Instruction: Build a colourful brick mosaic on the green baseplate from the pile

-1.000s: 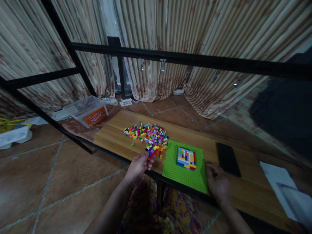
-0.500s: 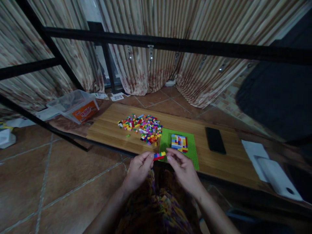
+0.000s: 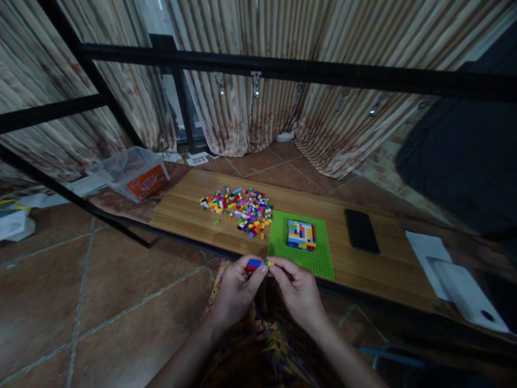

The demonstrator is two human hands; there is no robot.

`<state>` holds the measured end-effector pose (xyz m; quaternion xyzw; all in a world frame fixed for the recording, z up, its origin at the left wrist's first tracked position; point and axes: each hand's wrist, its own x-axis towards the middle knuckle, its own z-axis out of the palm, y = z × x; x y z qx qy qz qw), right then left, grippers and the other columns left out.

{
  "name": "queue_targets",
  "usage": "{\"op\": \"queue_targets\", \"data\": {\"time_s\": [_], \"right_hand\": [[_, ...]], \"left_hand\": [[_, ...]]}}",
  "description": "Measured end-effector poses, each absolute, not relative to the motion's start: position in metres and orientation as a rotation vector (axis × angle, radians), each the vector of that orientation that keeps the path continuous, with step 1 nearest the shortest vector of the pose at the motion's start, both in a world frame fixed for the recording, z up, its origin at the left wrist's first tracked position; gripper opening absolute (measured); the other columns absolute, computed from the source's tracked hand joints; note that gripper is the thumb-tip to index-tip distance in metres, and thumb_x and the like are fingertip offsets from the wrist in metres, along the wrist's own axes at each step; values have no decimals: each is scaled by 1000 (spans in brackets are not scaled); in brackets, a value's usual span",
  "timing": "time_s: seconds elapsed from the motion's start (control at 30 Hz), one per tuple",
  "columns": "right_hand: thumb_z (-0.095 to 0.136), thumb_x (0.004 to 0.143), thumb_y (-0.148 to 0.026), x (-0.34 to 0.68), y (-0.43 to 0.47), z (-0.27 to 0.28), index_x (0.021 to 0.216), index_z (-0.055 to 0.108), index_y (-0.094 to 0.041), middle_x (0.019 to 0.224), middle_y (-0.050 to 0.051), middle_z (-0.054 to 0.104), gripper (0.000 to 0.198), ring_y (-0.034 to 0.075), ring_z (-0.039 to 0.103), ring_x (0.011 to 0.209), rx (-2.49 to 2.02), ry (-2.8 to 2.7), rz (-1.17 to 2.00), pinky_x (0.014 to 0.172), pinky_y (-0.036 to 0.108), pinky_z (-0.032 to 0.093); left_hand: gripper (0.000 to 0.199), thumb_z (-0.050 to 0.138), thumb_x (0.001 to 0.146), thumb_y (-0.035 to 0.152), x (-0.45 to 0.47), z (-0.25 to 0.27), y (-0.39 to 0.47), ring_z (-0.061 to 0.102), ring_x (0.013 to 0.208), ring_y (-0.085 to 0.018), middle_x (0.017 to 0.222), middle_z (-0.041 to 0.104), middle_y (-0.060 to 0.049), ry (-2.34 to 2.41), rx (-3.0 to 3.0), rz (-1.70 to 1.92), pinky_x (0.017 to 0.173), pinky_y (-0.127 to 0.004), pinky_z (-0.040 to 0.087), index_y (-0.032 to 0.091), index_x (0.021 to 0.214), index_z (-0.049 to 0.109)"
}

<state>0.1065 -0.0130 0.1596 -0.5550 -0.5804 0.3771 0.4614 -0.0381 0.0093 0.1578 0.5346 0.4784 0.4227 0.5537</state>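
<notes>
Between my two hands is a short strip of joined toy bricks [image 3: 254,264], with red, blue, pink, green and yellow showing. My left hand [image 3: 238,285] is closed on its left part, thumb in front. My right hand [image 3: 293,285] pinches the yellow end, its fingertips meeting the left thumb. Just beyond the hands lies a green baseplate [image 3: 278,237] bearing a low block of multicoloured bricks [image 3: 301,235]. To its left spreads a pile of loose bricks [image 3: 242,207] in many colours.
On the wooden table [image 3: 181,221], a black phone [image 3: 362,230] lies right of the baseplate. White sheets and a white object [image 3: 464,291] are at the right end. A clear bin [image 3: 133,172] with an orange label stands at the left. Black metal bars [image 3: 283,64] cross beyond the table.
My right hand has moved in to the brick strip and now pinches its yellow end. The left hand has turned the strip slightly, so more blue shows. The view has shifted a little.
</notes>
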Motion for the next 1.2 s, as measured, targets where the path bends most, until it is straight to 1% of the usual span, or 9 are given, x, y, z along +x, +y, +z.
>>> {"op": "queue_targets", "data": {"time_s": [0.1,0.17,0.23,0.37,0.5,0.6,0.73,1.0,1.2], "right_hand": [[54,90,-32,104,-16,162,99,72,-25,95,4,73,21,19,67,87,-1371,-1518,780,81,31,51],[55,89,-33,101,-17,161,96,72,-25,94,4,72,20,19,66,89,-1366,-1494,770,82,31,51],[59,86,-36,99,-16,158,93,72,-24,89,4,72,19,19,66,84,-1363,-1343,864,78,30,52],[70,76,-43,100,-10,149,90,70,-19,77,3,71,27,14,62,65,-1276,-842,1182,61,26,51],[76,69,-43,105,-7,143,91,72,-18,79,6,71,34,12,59,63,-1244,-683,1284,56,24,49],[77,67,-45,112,-8,137,92,73,-18,79,5,71,36,13,59,63,-1314,-732,1228,58,26,50],[72,73,-48,141,-12,122,96,71,-19,84,5,72,37,15,63,68,-1440,-834,1072,65,30,52],[63,79,-48,217,-6,101,93,70,-18,95,8,71,34,22,65,88,-1680,-1051,638,82,37,48],[61,80,-45,223,18,96,89,73,-20,92,7,68,29,20,63,85,-1690,-1188,524,78,34,47]], "left_hand": [[21,61,80,38,-37,159,7,48,61,-12,66,57,1,1171,1259,1007,60,-21,42,18,75,61],[23,61,79,40,-38,161,6,47,59,-12,64,54,2,1179,1223,1002,58,-21,41,18,74,59],[24,59,80,42,-39,164,5,46,58,-11,62,52,2,1166,1195,977,56,-21,40,18,75,58],[25,55,83,43,-43,166,5,48,58,-11,62,52,3,1114,1191,916,58,-21,40,18,78,57],[22,54,84,40,-46,165,6,49,60,-11,65,54,3,1104,1196,877,59,-21,40,18,81,57],[22,54,84,39,-45,163,8,47,59,-11,62,51,4,1120,1232,864,58,-21,38,19,77,56],[24,54,84,40,-46,152,8,44,58,-11,59,48,5,1162,1251,828,56,-21,37,19,71,53],[30,54,84,46,-43,118,0,49,65,-13,65,54,2,1142,1282,788,61,-23,40,19,70,55],[29,53,85,45,-39,113,4,53,70,-15,71,60,1,1117,1297,770,64,-23,43,18,76,57]]}}
